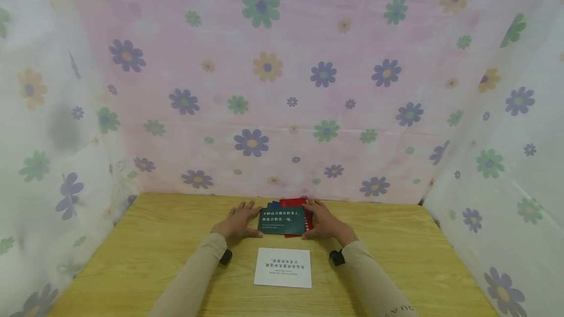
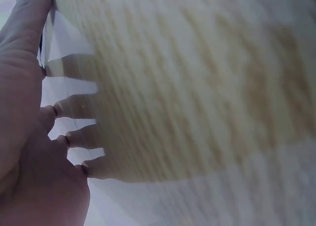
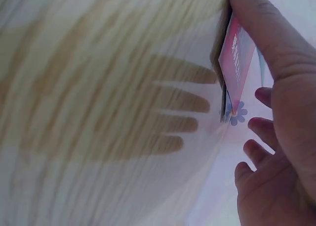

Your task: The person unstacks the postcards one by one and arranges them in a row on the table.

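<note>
A dark green card (image 1: 282,221) with white lettering lies on top of a small, uneven pile, partly covering a red card (image 1: 293,202) and a blue card (image 1: 275,205). At the pile's left edge is my left hand (image 1: 238,221), fingers spread and thumb by the near corner. My right hand (image 1: 327,222) flanks the right edge, its thumb at the near corner and fingers extended toward the far side. Close up in the right wrist view, the thumb meets the edge of the red card (image 3: 237,63). A white card (image 1: 282,268) with dark print lies nearer me, apart from both hands.
The cards lie on a wood-grain table (image 1: 176,219), near its back edge. Behind it hangs a pink flowered curtain (image 1: 291,87), with pale flowered sheets on the left (image 1: 53,136) and right (image 1: 506,126). Dark wrist devices (image 1: 337,257) sit at both cuffs.
</note>
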{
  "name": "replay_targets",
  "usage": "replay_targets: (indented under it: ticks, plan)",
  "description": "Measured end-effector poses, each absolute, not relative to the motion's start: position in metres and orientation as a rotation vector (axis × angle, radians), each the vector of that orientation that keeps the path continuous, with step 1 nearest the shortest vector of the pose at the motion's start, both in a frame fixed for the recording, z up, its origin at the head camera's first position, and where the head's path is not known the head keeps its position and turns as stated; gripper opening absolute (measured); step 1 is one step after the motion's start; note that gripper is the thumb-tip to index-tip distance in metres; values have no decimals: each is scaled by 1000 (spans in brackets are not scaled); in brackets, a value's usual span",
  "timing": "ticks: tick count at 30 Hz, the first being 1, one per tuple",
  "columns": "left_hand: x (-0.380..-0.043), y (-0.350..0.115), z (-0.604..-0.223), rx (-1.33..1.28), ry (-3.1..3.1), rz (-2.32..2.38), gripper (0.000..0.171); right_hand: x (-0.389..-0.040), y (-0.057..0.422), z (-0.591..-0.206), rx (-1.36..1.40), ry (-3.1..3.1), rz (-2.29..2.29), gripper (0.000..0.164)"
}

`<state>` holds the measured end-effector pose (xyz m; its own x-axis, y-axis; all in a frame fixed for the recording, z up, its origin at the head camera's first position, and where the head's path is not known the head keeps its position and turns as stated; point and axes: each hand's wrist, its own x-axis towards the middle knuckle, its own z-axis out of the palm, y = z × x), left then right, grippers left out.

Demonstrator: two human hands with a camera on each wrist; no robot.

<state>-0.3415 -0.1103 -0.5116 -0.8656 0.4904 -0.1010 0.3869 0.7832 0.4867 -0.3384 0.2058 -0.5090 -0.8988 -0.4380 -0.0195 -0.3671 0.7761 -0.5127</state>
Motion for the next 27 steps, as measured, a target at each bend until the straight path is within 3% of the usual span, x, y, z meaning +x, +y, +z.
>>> replay_targets:
  ticks: [13, 27]
  plan:
    - [-344, -113, -515, 674, 2746, 702, 96, -338, 204, -507, -810, 2936, -669, 96]
    - [-348, -118, -518, 752, 2709, 795, 105, -336, 212, -511, -803, 2958, -700, 94]
